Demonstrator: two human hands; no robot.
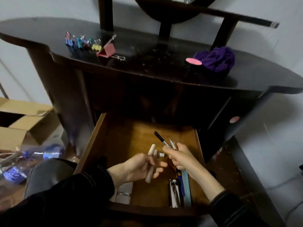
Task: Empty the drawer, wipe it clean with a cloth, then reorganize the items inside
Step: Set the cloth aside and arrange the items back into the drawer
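Observation:
The wooden drawer (124, 141) stands pulled out below the dark desk (147, 68). Over it, my left hand (141, 167) grips pale capped pens (150, 163). My right hand (178, 154) holds a black-capped pen (159, 137) and a pale pen (172, 143), tips pointing up and away. Along the drawer's right side lie a metal stapler (174, 192), a blue item and a pale blue ruler (186, 187). A grey item (124, 190) lies at the drawer's front left. The purple cloth (216, 58) sits bunched on the desk top at right.
Coloured binder clips (82, 42) and a large pink clip (107, 50) lie on the desk top, with a pink-topped dark object (193, 62) by the cloth. Cardboard boxes (24, 122) and plastic bottles (42, 153) crowd the floor at left. My knee (49, 174) is beside the drawer.

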